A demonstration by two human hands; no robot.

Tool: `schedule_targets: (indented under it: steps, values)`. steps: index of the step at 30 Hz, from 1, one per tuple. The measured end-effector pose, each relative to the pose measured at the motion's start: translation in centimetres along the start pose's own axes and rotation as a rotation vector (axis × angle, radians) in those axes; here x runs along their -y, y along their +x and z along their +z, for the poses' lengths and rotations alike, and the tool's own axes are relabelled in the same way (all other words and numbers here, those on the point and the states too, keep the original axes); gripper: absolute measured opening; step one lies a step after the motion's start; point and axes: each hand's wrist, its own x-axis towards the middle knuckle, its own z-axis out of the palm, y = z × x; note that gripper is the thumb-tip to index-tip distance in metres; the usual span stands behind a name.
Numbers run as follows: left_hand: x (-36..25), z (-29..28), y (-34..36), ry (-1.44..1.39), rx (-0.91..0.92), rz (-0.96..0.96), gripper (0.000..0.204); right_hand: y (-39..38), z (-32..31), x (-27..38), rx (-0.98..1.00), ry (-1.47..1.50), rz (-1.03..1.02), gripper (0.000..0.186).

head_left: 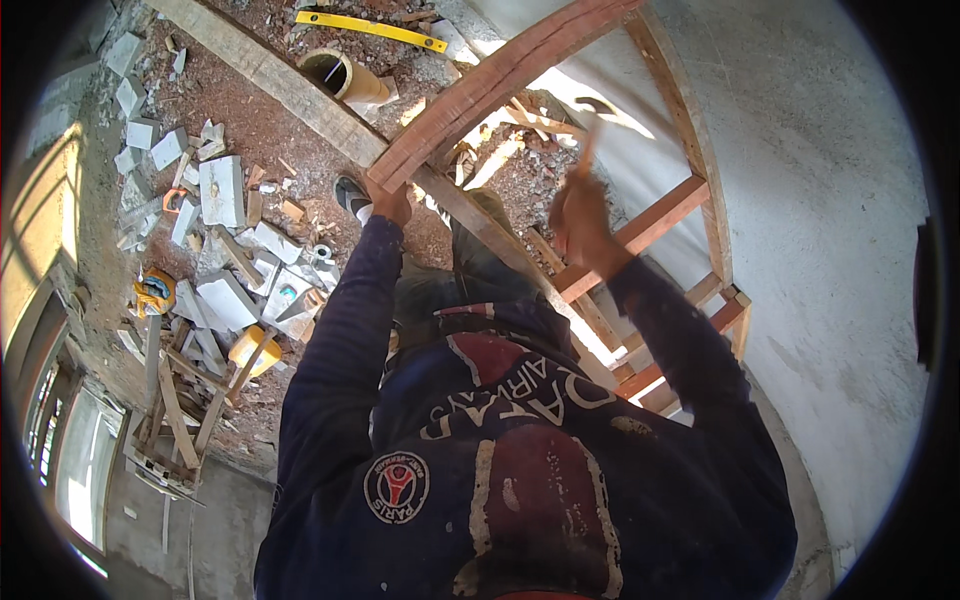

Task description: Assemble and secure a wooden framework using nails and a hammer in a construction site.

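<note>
Left to right. Well out to the left of the left hand, white blocks (222,190) lie scattered on dirt; a yellow jug (255,350) sits below them, back toward the person. Ahead of that hand, slightly left, a tube (368,84) lies tipped, with a yellow level (370,30) farther out. A grey beam (270,75) comes in from ahead-left and crosses at the red beam's near end.

Left hand (395,205) is at the near end of the red beam (500,90), touching it; fingers are behind the wood, so can't tell how tightly they close. The red beam's long axis runs from there ahead and to the right, passing forward of the right hand; left hand is the nearer one to its near end.

Right hand (585,228) is raised, wrapped round the handle of a hammer (591,143), which points ahead, away from the person. To its right stands a wooden frame (690,130) with red rungs (660,220), against the wall (810,200).

Hammer and right hand blurred; grip details unclear. Red beam's far end cut off at the top edge.
</note>
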Motion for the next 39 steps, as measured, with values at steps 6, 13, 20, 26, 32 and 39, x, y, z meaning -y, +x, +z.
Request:
schedule_targets:
  steps: [6, 13, 20, 26, 32, 39]
  values:
    - [0.9, -1.8, 0.7, 0.078, 0.031, 0.044, 0.055, 0.9, -3.1, 0.7, 0.569, -0.381, 0.235, 0.023]
    - [2.1, -1.4, -0.4, 0.036, -0.060, 0.199, 0.026, -1.5, -1.9, 1.6, 0.672, -0.736, 0.134, 0.018]
    - [2.8, -0.6, 2.2, -0.057, 0.135, 0.193, 0.034, 4.3, -3.6, -5.1, 0.690, -0.728, -1.181, 0.015]
    - [-1.7, 3.1, -2.8, -0.267, -0.064, -0.081, 0.049, -0.4, -2.4, -2.5, 0.556, -0.487, -0.008, 0.024]
    - [-3.7, -0.4, -2.7, 0.118, 0.070, 0.274, 0.040, -2.1, -2.0, -0.1, 0.685, -0.600, -0.013, 0.028]
    - [-8.2, -1.7, 0.8, 0.627, 0.272, 0.221, 0.026, -9.4, 0.4, -8.3, 0.171, 0.036, -0.325, 0.016]
